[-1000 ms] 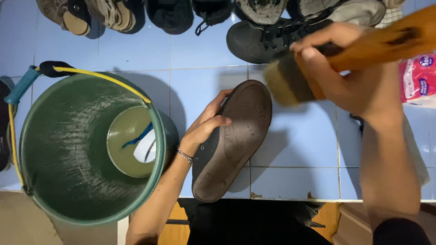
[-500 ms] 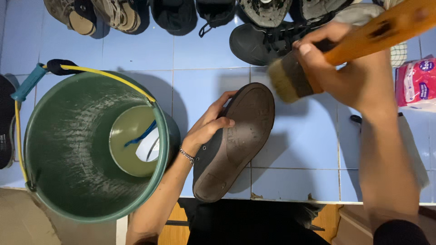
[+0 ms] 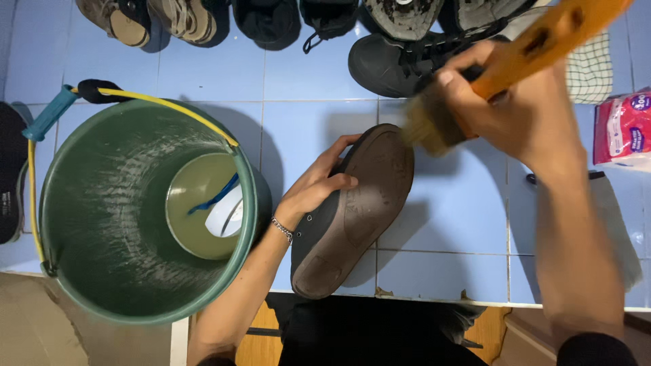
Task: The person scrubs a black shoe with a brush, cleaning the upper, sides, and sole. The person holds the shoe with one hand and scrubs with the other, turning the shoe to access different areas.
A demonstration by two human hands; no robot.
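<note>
Dark trousers [image 3: 366, 339] fill the bottom edge of the view, closest to the camera, with a strip of orange wood showing on either side of them. Just beyond, the left hand [image 3: 315, 190] is closed around the side of a dark shoe [image 3: 352, 217], thumb laid over the edge of the sole and fingers [image 3: 339, 146] wrapped behind the upper. A thin bracelet [image 3: 283, 229] sits at that wrist. The shoe is turned sole up, its worn brown tread facing the camera, heel towards the person and toe pointing away and to the right, held tilted above the pale blue tiled floor [image 3: 461, 224].

To the left of the shoe stands a green bucket [image 3: 81, 230] with a yellow wire handle and a blue grip; murky water lies at its bottom, with a white object and a blue strand in it.

Further out, the right hand [image 3: 515, 115] is clenched on the orange wooden handle of a brush [image 3: 475, 88]. The pale bristles are blurred and sit just at the toe end of the sole; whether they touch it I cannot tell. A red and white packet [image 3: 620, 129] lies at the right edge, near that forearm.

Farthest away, along the top, a row of shoes [image 3: 285, 20] lines the tiles: sandals at the left, dark pairs in the middle, a black lace-up shoe [image 3: 393, 64] behind the brush.
</note>
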